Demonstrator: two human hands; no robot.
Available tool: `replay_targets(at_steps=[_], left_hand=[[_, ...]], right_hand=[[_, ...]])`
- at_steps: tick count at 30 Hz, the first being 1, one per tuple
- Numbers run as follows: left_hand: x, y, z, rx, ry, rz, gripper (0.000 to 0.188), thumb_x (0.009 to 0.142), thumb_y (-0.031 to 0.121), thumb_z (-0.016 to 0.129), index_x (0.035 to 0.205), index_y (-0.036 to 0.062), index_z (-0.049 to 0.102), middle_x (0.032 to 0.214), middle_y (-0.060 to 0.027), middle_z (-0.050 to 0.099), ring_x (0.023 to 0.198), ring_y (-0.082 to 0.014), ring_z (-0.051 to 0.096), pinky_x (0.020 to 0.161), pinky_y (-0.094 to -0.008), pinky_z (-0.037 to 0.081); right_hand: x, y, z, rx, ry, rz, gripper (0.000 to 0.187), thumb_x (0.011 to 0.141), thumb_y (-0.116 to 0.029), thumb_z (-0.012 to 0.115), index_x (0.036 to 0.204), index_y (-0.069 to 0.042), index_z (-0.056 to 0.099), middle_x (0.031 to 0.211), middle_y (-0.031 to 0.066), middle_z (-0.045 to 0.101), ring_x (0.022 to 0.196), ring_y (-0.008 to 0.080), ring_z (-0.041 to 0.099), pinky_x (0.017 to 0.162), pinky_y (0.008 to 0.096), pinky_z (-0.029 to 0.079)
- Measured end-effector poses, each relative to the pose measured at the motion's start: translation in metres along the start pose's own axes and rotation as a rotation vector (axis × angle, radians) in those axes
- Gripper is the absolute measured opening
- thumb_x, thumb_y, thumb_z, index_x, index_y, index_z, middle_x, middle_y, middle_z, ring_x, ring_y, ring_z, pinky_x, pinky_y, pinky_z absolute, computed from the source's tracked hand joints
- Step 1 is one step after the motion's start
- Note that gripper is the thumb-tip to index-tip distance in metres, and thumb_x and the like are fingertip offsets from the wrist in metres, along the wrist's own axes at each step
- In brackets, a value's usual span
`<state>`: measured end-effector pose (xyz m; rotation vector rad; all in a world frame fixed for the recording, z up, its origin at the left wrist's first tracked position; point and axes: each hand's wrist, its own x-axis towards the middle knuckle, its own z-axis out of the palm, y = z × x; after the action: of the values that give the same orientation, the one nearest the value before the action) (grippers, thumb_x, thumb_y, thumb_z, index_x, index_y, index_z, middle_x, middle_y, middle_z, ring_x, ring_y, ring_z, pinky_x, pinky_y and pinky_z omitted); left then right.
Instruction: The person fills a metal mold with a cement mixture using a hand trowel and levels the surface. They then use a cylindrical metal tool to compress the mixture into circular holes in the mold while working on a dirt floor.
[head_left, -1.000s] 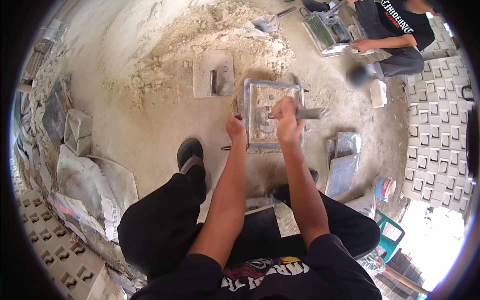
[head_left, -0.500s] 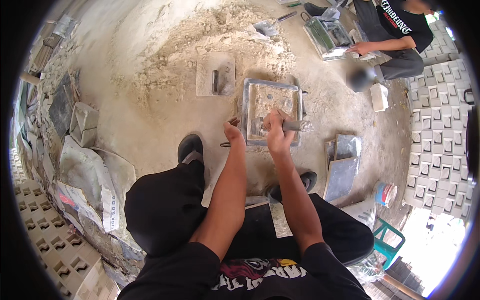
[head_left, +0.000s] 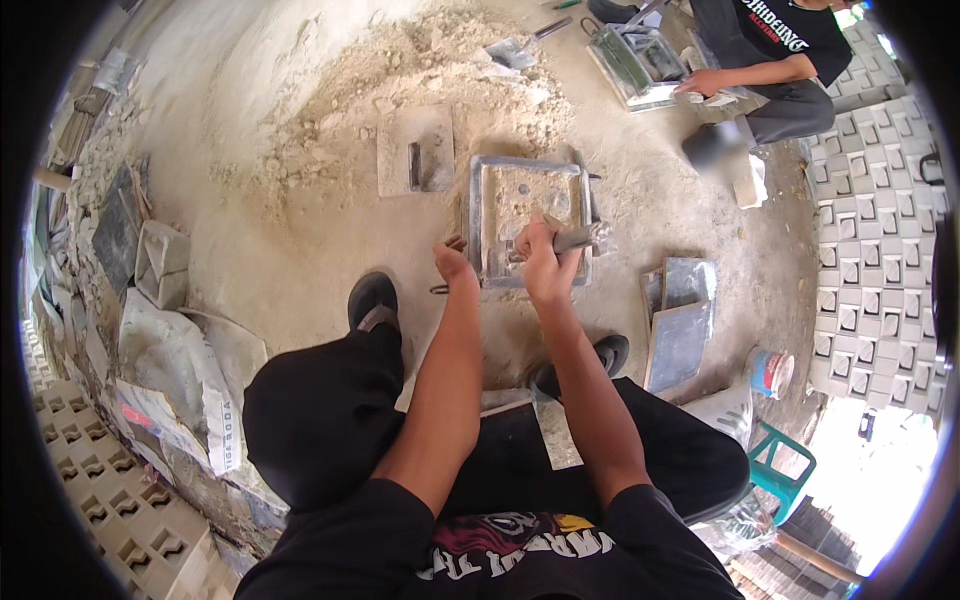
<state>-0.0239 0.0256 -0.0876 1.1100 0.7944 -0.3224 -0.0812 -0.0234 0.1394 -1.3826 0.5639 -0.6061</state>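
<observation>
On the ground before me lies a rectangular metal mould frame [head_left: 530, 160], with pale sandy mix [head_left: 505, 200] inside it. My right hand [head_left: 550, 268] is over its near half, fingers wrapped round a thick grey cylindrical bar tool [head_left: 575, 240]. The bar lies roughly crosswise, its right end toward the frame's right rim. Part of the tool is hidden by my fist. My left hand [head_left: 455, 262] hovers next to the frame's left rim, fingers apart and holding nothing. Whether it touches the rim I cannot tell.
Left of the mould lies a square plate [head_left: 394, 180] with a dark handle. Behind are loose sand [head_left: 330, 130] and a trowel [head_left: 512, 53]. A co-worker's hand [head_left: 705, 82] rests at another mould [head_left: 612, 70]. Dark slabs [head_left: 677, 348], a bucket [head_left: 770, 374] and a green stool [head_left: 783, 480] stand right.
My view has shifted slightly, so most things sit a little further left. The bar's right end now points slightly more away from me. Both hands keep nearly the same places at the mould.
</observation>
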Motion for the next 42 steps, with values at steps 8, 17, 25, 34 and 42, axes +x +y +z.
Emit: replay_targets(at_steps=[8, 17, 25, 34, 42], left_hand=[[-0.017, 0.007, 0.011, 0.596, -0.021, 0.175, 0.053, 0.091, 0.035, 0.029, 0.097, -0.0022, 0.066, 0.099, -0.0238, 0.067, 0.099, -0.0396, 0.061, 0.089, -0.0454, 0.044], [-0.010, 0.052, 0.064, 0.906, -0.191, 0.480, 0.056, 0.098, 0.035, 0.028, 0.092, -0.0084, 0.063, 0.094, -0.0325, 0.063, 0.094, -0.0505, 0.059, 0.085, -0.0534, 0.045], [0.017, 0.057, 0.076, 0.934, -0.125, 0.549, 0.049, 0.098, 0.032, 0.030, 0.101, -0.0052, 0.060, 0.102, -0.0303, 0.061, 0.097, -0.0480, 0.057, 0.086, -0.0534, 0.043], [0.004, 0.068, 0.081, 0.984, -0.055, 0.530, 0.047, 0.097, 0.032, 0.030, 0.102, -0.0039, 0.059, 0.100, -0.0278, 0.061, 0.097, -0.0476, 0.056, 0.086, -0.0546, 0.043], [0.002, 0.070, 0.078, 1.030, -0.054, 0.489, 0.048, 0.097, 0.033, 0.030, 0.100, -0.0039, 0.060, 0.102, -0.0279, 0.061, 0.097, -0.0476, 0.056, 0.086, -0.0549, 0.042]], right_hand=[[-0.003, 0.018, -0.020, -0.192, 0.069, -0.133, 0.045, 0.102, -0.026, 0.043, 0.061, -0.007, 0.040, 0.056, -0.0018, 0.038, 0.053, 0.0080, 0.034, 0.051, 0.0262, 0.028], [0.060, -0.017, -0.014, -0.004, -0.018, -0.326, 0.047, 0.097, -0.048, 0.048, 0.082, -0.004, 0.045, 0.068, 0.0011, 0.045, 0.056, 0.0094, 0.042, 0.049, 0.0253, 0.036], [0.129, -0.027, 0.028, -0.026, 0.060, -0.335, 0.042, 0.098, -0.029, 0.055, 0.063, -0.007, 0.044, 0.052, -0.0054, 0.038, 0.045, 0.0028, 0.032, 0.041, 0.0236, 0.023], [0.161, -0.005, 0.052, -0.022, 0.055, -0.468, 0.050, 0.097, -0.017, 0.058, 0.052, -0.006, 0.040, 0.049, -0.0054, 0.041, 0.047, 0.0014, 0.033, 0.040, 0.0253, 0.021], [0.162, -0.006, 0.050, -0.080, 0.009, -0.394, 0.048, 0.098, -0.019, 0.055, 0.054, -0.007, 0.042, 0.049, -0.0039, 0.041, 0.043, 0.0030, 0.035, 0.040, 0.0247, 0.024]])
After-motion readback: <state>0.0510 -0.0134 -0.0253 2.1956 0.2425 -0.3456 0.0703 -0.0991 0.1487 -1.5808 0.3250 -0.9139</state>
